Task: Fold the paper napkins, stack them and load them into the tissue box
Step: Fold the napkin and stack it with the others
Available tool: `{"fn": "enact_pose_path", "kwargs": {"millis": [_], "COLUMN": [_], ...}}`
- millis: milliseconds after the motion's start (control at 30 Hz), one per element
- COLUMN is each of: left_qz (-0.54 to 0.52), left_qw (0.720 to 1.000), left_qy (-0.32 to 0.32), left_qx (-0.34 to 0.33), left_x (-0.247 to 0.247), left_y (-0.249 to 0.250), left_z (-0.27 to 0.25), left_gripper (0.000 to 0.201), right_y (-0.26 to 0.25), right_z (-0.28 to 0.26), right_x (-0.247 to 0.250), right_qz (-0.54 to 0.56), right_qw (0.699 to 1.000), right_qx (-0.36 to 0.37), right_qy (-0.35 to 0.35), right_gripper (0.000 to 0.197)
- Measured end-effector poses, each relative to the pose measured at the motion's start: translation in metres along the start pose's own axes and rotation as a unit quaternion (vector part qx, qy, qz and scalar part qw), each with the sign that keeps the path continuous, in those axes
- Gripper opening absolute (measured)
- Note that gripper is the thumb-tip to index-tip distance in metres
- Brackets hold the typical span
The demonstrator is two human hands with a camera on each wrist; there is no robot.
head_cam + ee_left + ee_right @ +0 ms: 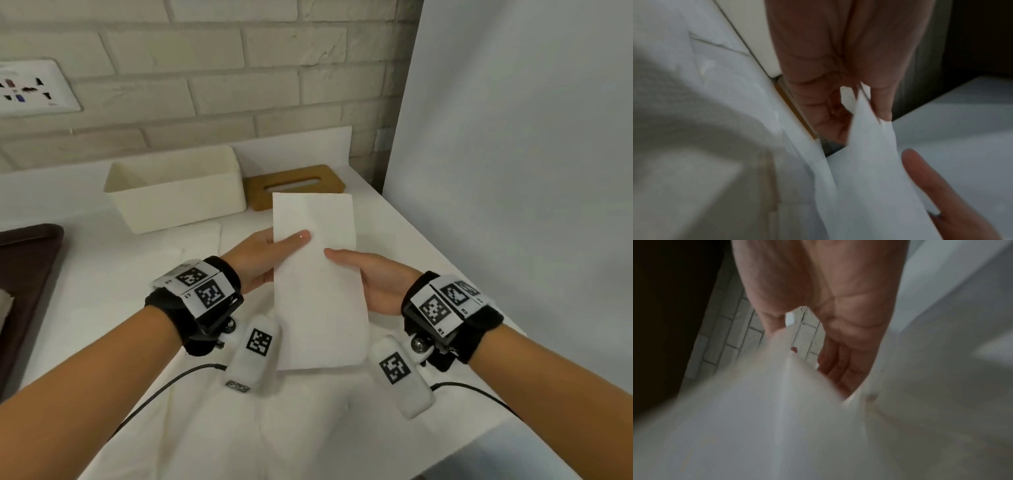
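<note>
A long white folded napkin is held above the table between both hands. My left hand grips its left edge, thumb on top and fingers beneath. On the other edge my right hand holds it the same way. The left wrist view shows the napkin pinched between thumb and fingers. From the right wrist, the napkin is blurred below the palm. Behind stands the cream tissue box, open on top, with its wooden slotted lid lying to its right. More flat napkins lie on the table.
A dark brown tray sits at the table's left edge. A white brick wall with a power socket runs behind. A white panel stands on the right. The white table ends near the right arm.
</note>
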State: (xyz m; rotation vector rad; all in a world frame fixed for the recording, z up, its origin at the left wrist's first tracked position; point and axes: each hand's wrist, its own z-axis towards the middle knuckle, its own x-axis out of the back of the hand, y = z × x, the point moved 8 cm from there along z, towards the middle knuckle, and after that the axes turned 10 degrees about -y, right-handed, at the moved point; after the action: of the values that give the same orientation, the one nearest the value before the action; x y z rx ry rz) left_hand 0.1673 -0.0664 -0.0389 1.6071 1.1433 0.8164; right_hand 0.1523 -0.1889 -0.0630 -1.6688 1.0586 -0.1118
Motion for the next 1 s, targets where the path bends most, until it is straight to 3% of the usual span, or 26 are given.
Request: {"fn": "enact_pose_path", "kwargs": {"millis": [67, 167, 233, 333, 467, 533, 600, 633, 667, 700, 733, 833, 967, 1000], "left_qz": [0.029, 0.022, 0.001, -0.022, -0.049, -0.063, -0.046, -0.037, -0.034, -0.037, -0.041, -0.081, -0.129, -0.138], "left_qw": [1.0, 1.0, 1.0, 0.999, 0.995, 0.997, 0.996, 0.995, 0.994, 0.994, 0.994, 0.992, 0.987, 0.985], "left_qy": [-0.01, -0.007, -0.009, -0.02, -0.065, -0.018, 0.046, 0.069, 0.082, 0.087, 0.087, 0.08, 0.074, 0.075], "left_qx": [-0.009, -0.016, -0.009, 0.014, 0.053, 0.05, 0.059, 0.061, 0.059, 0.057, 0.057, 0.059, 0.068, 0.066], "left_x": [-0.002, 0.001, 0.001, -0.001, -0.016, -0.008, 0.008, 0.014, 0.02, 0.024, 0.028, 0.037, 0.044, 0.045], "left_y": [-0.002, -0.007, -0.012, -0.019, -0.027, -0.031, -0.036, -0.038, -0.04, -0.041, -0.044, -0.053, -0.06, -0.06], "left_z": [-0.008, -0.018, -0.023, -0.028, -0.03, -0.027, -0.026, -0.027, -0.029, -0.031, -0.033, -0.04, -0.046, -0.046], "left_gripper": [0.035, 0.042, 0.044, 0.028, 0.034, 0.046, 0.056, 0.054, 0.048, 0.041, 0.035, 0.033, 0.024, 0.02], "right_y": [-0.001, 0.0, -0.003, -0.008, -0.009, -0.008, -0.003, 0.002, 0.009, 0.015, 0.019, 0.022, 0.011, 0.005], "right_z": [-0.001, -0.003, -0.008, -0.023, -0.031, -0.034, -0.043, -0.046, -0.049, -0.052, -0.052, -0.051, -0.056, -0.056], "right_x": [-0.014, -0.02, -0.015, -0.001, -0.002, 0.009, 0.029, 0.04, 0.048, 0.052, 0.056, 0.07, 0.078, 0.075], "right_qz": [0.011, 0.016, 0.031, 0.058, -0.083, -0.143, -0.302, -0.408, -0.493, -0.541, -0.558, -0.521, -0.512, -0.495], "right_qw": [0.999, 0.997, 0.99, 0.97, 0.964, 0.946, 0.885, 0.828, 0.767, 0.726, 0.709, 0.747, 0.751, 0.77], "right_qx": [0.031, 0.074, 0.116, 0.171, 0.137, 0.107, 0.005, -0.082, -0.165, -0.221, -0.252, -0.248, -0.266, -0.254], "right_qy": [-0.001, 0.02, 0.072, 0.162, 0.212, 0.271, 0.355, 0.377, 0.376, 0.363, 0.35, 0.33, 0.321, 0.313], "right_gripper": [0.032, 0.041, 0.048, 0.059, 0.064, 0.063, 0.068, 0.074, 0.081, 0.085, 0.085, 0.077, 0.081, 0.078]}}
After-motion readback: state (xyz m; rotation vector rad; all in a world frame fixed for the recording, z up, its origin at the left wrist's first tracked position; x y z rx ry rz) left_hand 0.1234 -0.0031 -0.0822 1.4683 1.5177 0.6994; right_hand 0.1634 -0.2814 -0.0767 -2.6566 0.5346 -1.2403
